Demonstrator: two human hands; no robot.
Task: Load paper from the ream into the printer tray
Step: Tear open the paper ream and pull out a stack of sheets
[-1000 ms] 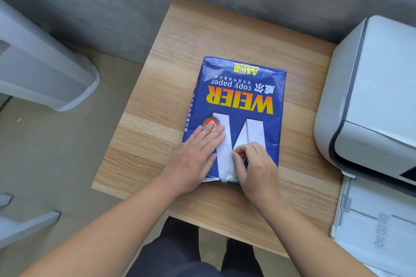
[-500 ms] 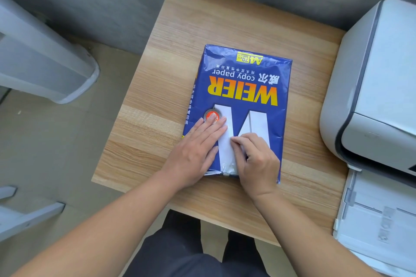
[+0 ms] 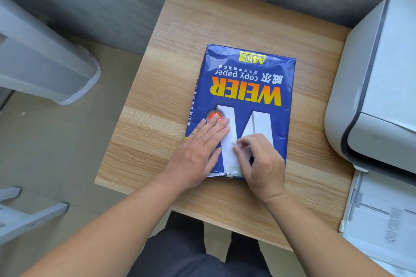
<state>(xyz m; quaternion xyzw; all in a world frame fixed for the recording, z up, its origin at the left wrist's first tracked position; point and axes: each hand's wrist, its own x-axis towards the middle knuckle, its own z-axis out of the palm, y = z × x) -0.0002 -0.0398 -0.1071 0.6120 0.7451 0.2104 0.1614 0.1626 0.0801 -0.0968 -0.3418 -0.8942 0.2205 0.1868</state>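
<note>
A blue wrapped ream of copy paper (image 3: pixel 245 87) lies flat on the wooden table (image 3: pixel 171 87), its print upside down to me. My left hand (image 3: pixel 198 153) rests flat on the ream's near left corner, fingers spread. My right hand (image 3: pixel 261 162) is curled on the near edge of the ream, its fingertips pinching at the wrapper near the middle seam. The wrapper looks torn and crinkled at the near edge. The grey printer (image 3: pixel 378 87) stands at the right, with its white paper tray (image 3: pixel 382 227) pulled out toward me.
A grey wall runs behind the table. A pale grey appliance (image 3: pixel 45 58) stands on the floor at the left, with a grey frame (image 3: pixel 22 216) below it. My dark trousers show under the table's near edge.
My right hand's fingers have crept up the wrapper from the near edge and curled tighter. My left hand stays flat on the ream. The view has shifted slightly.
</note>
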